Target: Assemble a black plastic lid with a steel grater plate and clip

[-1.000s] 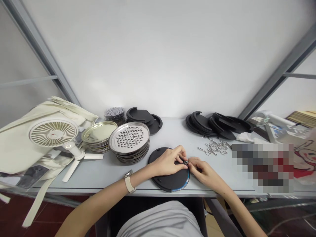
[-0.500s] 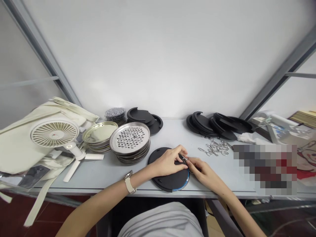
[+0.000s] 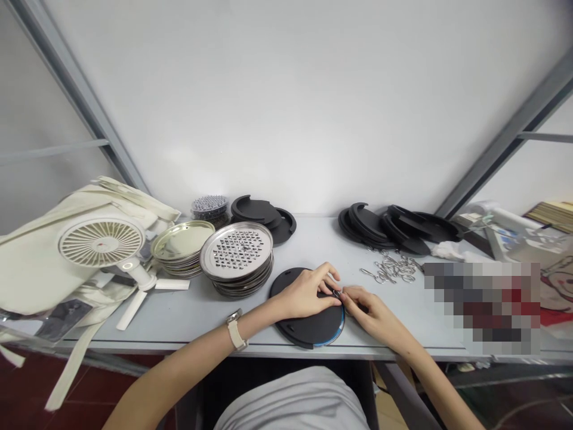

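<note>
In front of me a round black disc (image 3: 308, 328) lies flat near the table's front edge, a blue rim showing at its lower right. My left hand (image 3: 304, 294) rests across it, closed, with thumb and fingertips pinching around its right edge. There, a small metal clasp (image 3: 336, 293) shows between the fingertips of both hands. My right hand (image 3: 364, 309) is closed too, its thumb and forefinger on the clasp; the exact grip is partly hidden. Several similar metal clasps (image 3: 394, 267) lie in a loose pile to the right.
Stacked metal discs (image 3: 236, 254), the top one perforated, and golden discs (image 3: 183, 239) stand left. A white fan (image 3: 102, 243) is beside them. Black curved pieces (image 3: 255, 210) lie at the back, more black pieces (image 3: 367, 224) at the right. A tub (image 3: 209, 206) stands behind.
The metal clasp has turned slightly between my fingertips. Both hands stay in nearly the same place on the disc.
</note>
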The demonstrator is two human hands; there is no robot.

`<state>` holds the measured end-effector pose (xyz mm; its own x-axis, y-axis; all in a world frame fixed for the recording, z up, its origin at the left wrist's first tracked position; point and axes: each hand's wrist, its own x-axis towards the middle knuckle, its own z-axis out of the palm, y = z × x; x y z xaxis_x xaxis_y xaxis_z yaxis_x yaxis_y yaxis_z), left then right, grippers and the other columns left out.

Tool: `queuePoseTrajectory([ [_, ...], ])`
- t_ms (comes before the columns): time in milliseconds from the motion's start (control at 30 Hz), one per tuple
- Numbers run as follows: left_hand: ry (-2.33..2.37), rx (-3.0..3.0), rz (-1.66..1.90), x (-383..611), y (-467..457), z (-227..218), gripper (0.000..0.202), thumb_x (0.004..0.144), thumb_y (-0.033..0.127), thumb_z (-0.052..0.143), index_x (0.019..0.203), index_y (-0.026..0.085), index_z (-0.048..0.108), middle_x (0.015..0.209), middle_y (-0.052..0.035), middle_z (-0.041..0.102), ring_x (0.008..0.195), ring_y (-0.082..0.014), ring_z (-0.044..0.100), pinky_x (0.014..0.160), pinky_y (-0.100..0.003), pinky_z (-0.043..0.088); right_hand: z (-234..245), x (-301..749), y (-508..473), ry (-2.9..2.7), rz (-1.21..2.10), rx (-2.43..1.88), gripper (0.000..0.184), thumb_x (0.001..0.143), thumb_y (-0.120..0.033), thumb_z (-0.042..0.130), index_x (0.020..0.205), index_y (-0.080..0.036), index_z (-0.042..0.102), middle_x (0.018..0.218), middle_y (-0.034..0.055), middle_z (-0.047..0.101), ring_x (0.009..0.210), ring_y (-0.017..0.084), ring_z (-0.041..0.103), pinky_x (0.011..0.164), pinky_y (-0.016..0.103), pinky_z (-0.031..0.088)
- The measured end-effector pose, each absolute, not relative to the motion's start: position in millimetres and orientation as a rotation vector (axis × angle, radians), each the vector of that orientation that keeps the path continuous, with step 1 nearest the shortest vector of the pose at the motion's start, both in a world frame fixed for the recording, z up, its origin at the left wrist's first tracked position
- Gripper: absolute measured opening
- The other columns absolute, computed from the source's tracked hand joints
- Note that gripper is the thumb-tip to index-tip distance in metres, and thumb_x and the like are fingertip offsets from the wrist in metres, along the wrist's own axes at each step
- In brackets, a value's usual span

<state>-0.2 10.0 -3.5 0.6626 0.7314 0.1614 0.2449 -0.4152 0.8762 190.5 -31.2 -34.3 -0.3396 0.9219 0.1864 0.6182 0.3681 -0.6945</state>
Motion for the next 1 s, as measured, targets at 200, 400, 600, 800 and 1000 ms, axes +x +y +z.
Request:
queuePoseTrajectory([
  [200, 0.737, 1.966, 0.689, 0.2, 10.9, -6.1, 0.038, 0.073, 0.018, 0.070, 0.104, 0.021, 0.050, 0.103, -0.0072, 0.070, 0.088, -0.0163, 0.067, 0.080, -0.028, 0.051, -32.7, 190.6, -31.6, -2.063, 0.718, -1.333, 0.040, 0.096, -0.042, 0.034, 0.062, -0.021, 0.038, 0.062, -0.0026, 0.042, 0.063, 0.016, 0.045, 0.064, 0.028, 0.039],
  [400, 0.726, 1.960, 0.687, 0.3, 12.0, -7.8, 0.038, 0.073, 0.018, 0.070, 0.104, 0.021, 0.049, 0.104, -0.0072, 0.070, 0.088, -0.0164, 0.067, 0.079, -0.028, 0.051, -35.1, 191.3, -29.9, -2.065, 0.726, -1.332, 0.041, 0.096, -0.044, 0.034, 0.061, -0.021, 0.036, 0.061, -0.0029, 0.040, 0.062, 0.015, 0.043, 0.062, 0.028, 0.038],
  [600, 0.717, 1.972, 0.673, 0.0, 11.1, -6.0, 0.039, 0.074, 0.019, 0.070, 0.106, 0.020, 0.048, 0.103, -0.0072, 0.070, 0.089, -0.0169, 0.067, 0.080, -0.029, 0.051, -38.4, 192.8, -28.7, -2.078, 0.722, -1.312, 0.039, 0.095, -0.039, 0.035, 0.061, -0.020, 0.039, 0.062, -0.0020, 0.042, 0.063, 0.015, 0.043, 0.062, 0.028, 0.039],
  [800, 0.701, 1.958, 0.663, 0.7, 10.6, -6.1, 0.038, 0.074, 0.015, 0.068, 0.106, 0.021, 0.047, 0.102, -0.0065, 0.070, 0.089, -0.0165, 0.067, 0.080, -0.029, 0.051, -37.8, 194.9, -29.5, -2.046, 0.737, -1.309, 0.037, 0.094, -0.036, 0.037, 0.060, -0.021, 0.036, 0.061, -0.0027, 0.040, 0.061, 0.014, 0.042, 0.060, 0.027, 0.038],
  [1000, 0.736, 2.002, 0.673, -0.1, 10.6, -4.5, 0.036, 0.074, 0.017, 0.067, 0.106, 0.020, 0.049, 0.104, -0.0054, 0.067, 0.086, -0.0156, 0.065, 0.078, -0.027, 0.050, -34.3, 192.3, -31.0, -2.031, 0.762, -1.329, 0.038, 0.095, -0.041, 0.035, 0.063, -0.021, 0.037, 0.062, -0.0028, 0.040, 0.062, 0.015, 0.042, 0.059, 0.027, 0.038],
])
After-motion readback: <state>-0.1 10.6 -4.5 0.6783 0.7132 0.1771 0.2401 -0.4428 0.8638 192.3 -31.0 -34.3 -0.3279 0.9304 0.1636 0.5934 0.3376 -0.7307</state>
